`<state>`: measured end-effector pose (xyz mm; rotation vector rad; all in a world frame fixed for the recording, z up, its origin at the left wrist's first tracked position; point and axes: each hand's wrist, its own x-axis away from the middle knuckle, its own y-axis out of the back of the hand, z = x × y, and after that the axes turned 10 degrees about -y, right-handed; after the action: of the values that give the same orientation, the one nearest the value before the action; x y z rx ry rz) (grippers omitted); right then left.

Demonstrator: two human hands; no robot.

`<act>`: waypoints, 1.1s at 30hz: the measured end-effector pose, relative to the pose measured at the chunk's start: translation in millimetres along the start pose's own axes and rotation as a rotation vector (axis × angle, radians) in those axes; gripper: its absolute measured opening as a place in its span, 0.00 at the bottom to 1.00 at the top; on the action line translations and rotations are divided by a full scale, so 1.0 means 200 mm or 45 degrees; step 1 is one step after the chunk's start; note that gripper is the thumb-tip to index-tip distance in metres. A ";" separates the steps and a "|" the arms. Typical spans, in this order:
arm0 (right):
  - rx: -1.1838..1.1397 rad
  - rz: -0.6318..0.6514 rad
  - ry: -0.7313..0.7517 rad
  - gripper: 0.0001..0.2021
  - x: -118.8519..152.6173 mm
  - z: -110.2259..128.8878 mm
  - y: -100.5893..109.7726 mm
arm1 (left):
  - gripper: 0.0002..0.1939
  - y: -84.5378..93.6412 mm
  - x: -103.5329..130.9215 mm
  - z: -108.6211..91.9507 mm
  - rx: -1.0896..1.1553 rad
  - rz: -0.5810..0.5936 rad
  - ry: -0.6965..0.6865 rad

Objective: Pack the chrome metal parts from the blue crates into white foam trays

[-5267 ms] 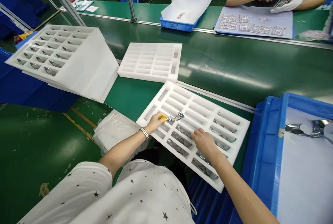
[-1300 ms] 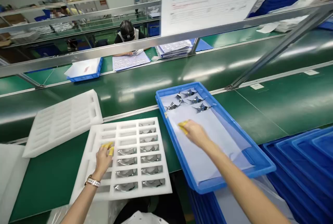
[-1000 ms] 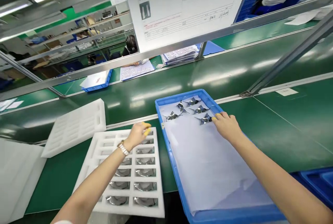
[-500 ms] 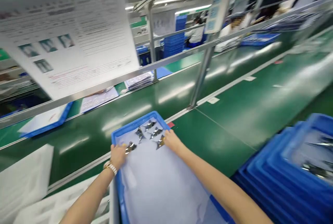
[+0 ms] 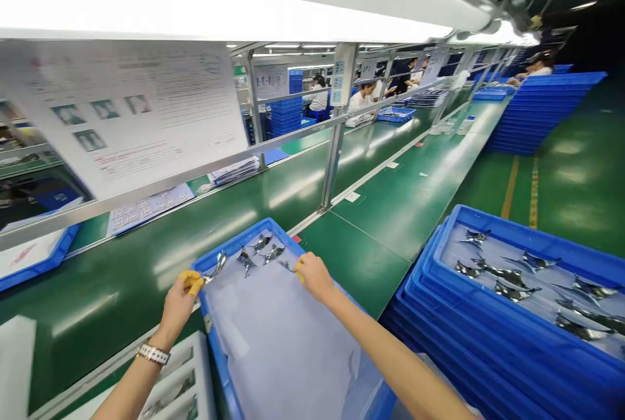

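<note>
A blue tray lined with a pale sheet lies before me. Several shiny curved metal parts rest in its far end. My left hand, with yellow finger covers and a watch on the wrist, pinches one shiny metal part over the left rim. At the right side, my right hand, also with yellow on its fingertips, is closed on another metal part, mostly hidden by the fingers.
To the right stands a stack of blue trays, its top one holding several metal parts. White foam trays lie at lower left. A metal post, rails and a hanging paper sheet stand beyond. People sit farther back.
My left hand has moved outward with its metal part, from inside the tray to over the left rim. My right hand stays at the right side. The camera view has levelled and shifted.
</note>
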<state>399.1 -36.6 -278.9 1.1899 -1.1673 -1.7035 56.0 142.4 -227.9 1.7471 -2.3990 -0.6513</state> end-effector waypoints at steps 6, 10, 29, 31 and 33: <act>-0.657 -0.092 0.026 0.11 0.28 0.49 -0.04 | 0.23 0.49 0.38 -0.05 0.905 -0.062 0.373; -0.885 0.048 0.437 0.11 0.34 1.04 -0.20 | 0.22 0.92 0.63 0.17 1.069 -0.183 0.488; 0.052 0.779 1.166 0.16 0.34 2.19 -0.43 | 0.22 1.63 1.55 0.75 0.556 -0.520 0.692; 0.104 0.798 1.188 0.18 0.33 2.19 -0.42 | 0.20 1.61 1.56 0.77 0.535 -0.433 0.651; 0.161 0.827 1.212 0.19 0.33 2.18 -0.41 | 0.18 1.59 1.56 0.77 0.548 -0.349 0.581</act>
<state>-41.8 43.6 -307.6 1.2726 -0.8861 -0.4612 -379.7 -24.8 -291.6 2.1169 -2.0971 0.2586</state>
